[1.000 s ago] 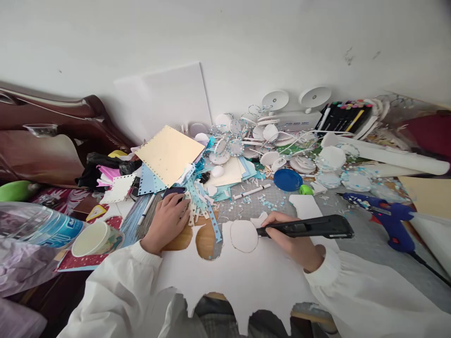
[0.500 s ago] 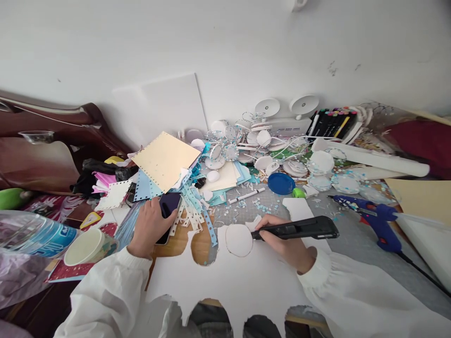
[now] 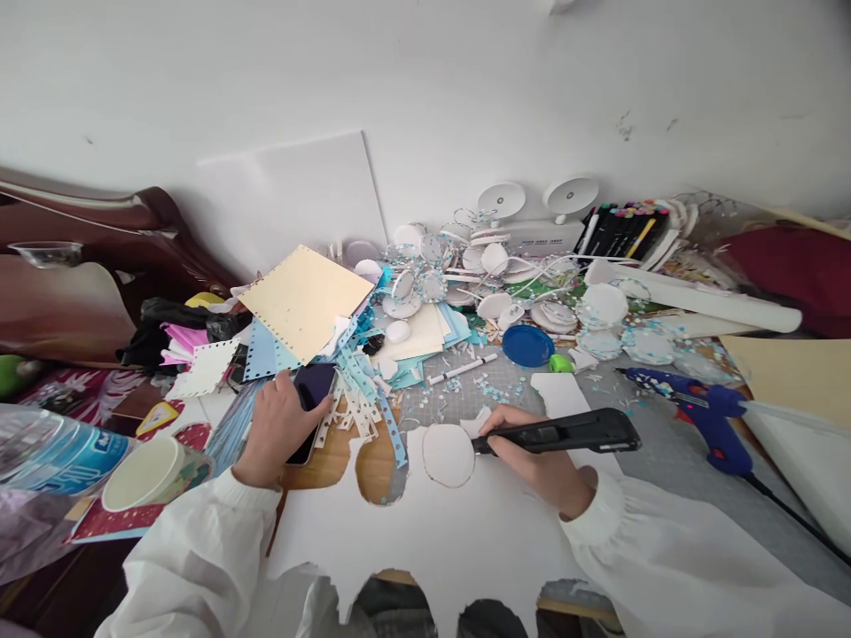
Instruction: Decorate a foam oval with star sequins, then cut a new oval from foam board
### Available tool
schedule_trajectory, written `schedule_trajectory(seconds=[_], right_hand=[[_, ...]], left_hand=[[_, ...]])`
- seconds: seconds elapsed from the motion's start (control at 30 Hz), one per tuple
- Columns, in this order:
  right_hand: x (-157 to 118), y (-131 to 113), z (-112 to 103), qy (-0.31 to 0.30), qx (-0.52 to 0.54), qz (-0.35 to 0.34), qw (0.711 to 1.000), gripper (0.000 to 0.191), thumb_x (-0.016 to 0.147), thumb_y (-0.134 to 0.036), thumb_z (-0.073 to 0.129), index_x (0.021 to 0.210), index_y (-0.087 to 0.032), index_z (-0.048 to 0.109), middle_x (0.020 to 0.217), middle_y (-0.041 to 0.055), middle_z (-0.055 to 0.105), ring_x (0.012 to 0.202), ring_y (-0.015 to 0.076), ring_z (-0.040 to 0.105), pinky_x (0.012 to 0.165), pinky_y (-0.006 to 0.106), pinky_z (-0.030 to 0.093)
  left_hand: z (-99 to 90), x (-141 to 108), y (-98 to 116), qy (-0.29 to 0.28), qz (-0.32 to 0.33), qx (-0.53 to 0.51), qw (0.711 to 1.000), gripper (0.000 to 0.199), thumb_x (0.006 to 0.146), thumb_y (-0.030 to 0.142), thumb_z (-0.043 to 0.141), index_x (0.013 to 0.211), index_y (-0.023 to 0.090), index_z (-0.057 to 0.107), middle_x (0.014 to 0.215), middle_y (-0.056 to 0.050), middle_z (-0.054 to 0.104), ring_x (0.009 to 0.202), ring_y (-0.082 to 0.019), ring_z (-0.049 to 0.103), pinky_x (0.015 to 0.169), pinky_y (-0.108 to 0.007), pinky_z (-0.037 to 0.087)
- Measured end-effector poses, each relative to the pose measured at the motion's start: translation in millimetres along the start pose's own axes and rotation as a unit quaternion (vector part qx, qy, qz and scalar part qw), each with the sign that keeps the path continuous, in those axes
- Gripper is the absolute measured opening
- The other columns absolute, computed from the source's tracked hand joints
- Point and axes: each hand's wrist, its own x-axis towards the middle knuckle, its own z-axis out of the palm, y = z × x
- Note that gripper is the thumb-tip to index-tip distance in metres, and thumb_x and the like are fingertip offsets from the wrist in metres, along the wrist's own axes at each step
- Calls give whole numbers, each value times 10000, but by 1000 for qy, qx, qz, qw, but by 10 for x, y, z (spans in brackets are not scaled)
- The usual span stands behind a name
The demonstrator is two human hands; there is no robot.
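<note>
My right hand is closed round a black utility knife, which points left. Its tip sits at the right edge of a round outline on a white foam-like board. Several round holes and bites are cut out of that board, along its back and front edges. On the left, my left hand grips a dark phone across its width, thumb on the right side and fingers on the left. The phone lies on the table by the board's left part.
A blue glue gun lies at the right with its cord. Behind are white discs, a blue lid, a white pen and paper strips. At the left stand a paper cup and a plastic bottle.
The view has shifted slightly, so the scene sits a little further left. Both hands keep their hold, and the knife tip stays at the outline's right edge.
</note>
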Motion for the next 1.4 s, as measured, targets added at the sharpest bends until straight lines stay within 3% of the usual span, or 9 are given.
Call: schedule_trajectory(seconds=[0.2, 0.47, 0.67, 0.93, 1.1, 1.4], right_hand=[[17, -78, -23, -8, -25, -16, 1000, 103, 757, -191, 521, 702, -225, 602, 685, 42, 638, 672, 218, 603, 626, 335, 465], [5, -24, -17, -5, -48, 0, 999, 119, 768, -248, 507, 710, -199, 599, 688, 25, 648, 668, 189, 617, 626, 298, 462], [-7, -39, -18, 10, -63, 13, 998, 121, 751, -263, 517, 700, -202, 608, 657, 14, 633, 603, 165, 576, 558, 271, 434], [-7, -45, -18, 10, -59, 11, 998, 116, 754, -246, 521, 696, -204, 612, 657, 12, 637, 645, 168, 594, 592, 261, 452], [-10, -33, -24, 6, -56, 12, 998, 122, 761, -247, 513, 702, -206, 611, 685, 17, 647, 683, 173, 602, 613, 259, 454], [-8, -30, -21, 9, -58, 14, 998, 111, 754, -244, 515, 700, -211, 607, 697, 24, 654, 710, 189, 617, 610, 268, 452]], left_hand=[[-55, -335, -288, 25, 30, -128, 991, 717, 793, 654, 455, 1251, 104, 404, 1189, -182, 547, 1142, -348, 510, 952, -456, 420], [-36, -862, -459, 75, 81, -182, 977, 413, 878, 406, 487, 1235, 200, 458, 1311, -133, 468, 1239, -301, 436, 1040, -463, 350], [-16, -905, -443, 114, 106, -171, 973, 308, 850, 303, 546, 1144, 211, 545, 1280, -116, 501, 1225, -303, 443, 1039, -482, 338], [-41, -906, -435, 105, 158, -145, 971, 293, 825, 268, 568, 1114, 241, 608, 1314, -94, 502, 1254, -322, 412, 1033, -511, 335], [-45, -902, -420, 95, 158, -128, 974, 279, 832, 280, 566, 1101, 260, 633, 1325, -87, 502, 1264, -335, 398, 1014, -521, 338], [-25, -932, -464, 130, 134, -184, 965, 277, 841, 225, 539, 1107, 235, 617, 1289, -92, 529, 1217, -312, 450, 1019, -513, 334]])
